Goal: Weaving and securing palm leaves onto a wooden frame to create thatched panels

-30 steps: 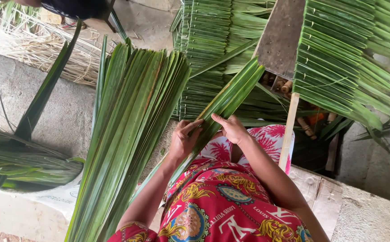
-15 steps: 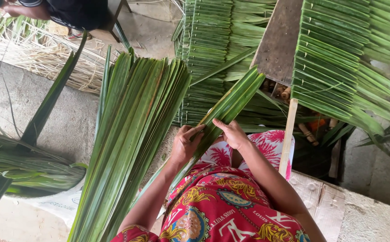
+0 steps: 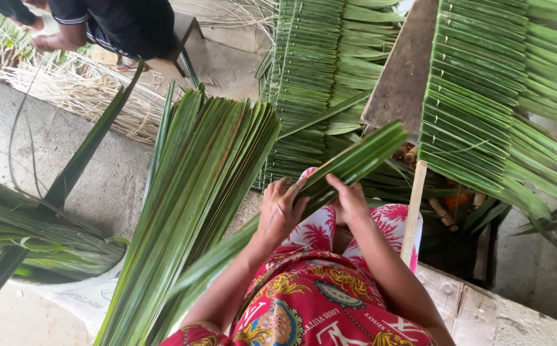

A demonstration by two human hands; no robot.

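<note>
My left hand [image 3: 279, 208] and my right hand [image 3: 349, 200] both grip a long folded green palm leaf [image 3: 361, 157]. The leaf slants from the lower left, past my left forearm, up to the right. My hands sit close together on its middle, fingers curled over it, above my lap in red patterned cloth [image 3: 310, 301]. A thick bundle of long palm leaves [image 3: 195, 192] leans just left of my left hand.
Woven palm-leaf panels hang ahead [image 3: 317, 77] and at the right [image 3: 483, 115], with a wooden board [image 3: 403, 70] between them. A pale stick [image 3: 413, 211] stands by my right hand. Another person [image 3: 118, 25] works at the top left near dry straw [image 3: 86, 96]. More leaves lie in a white sack [image 3: 76, 298].
Both hands keep hold of the leaf and have worked slightly along it. The view has shifted, bringing the other person at the top left further into sight.
</note>
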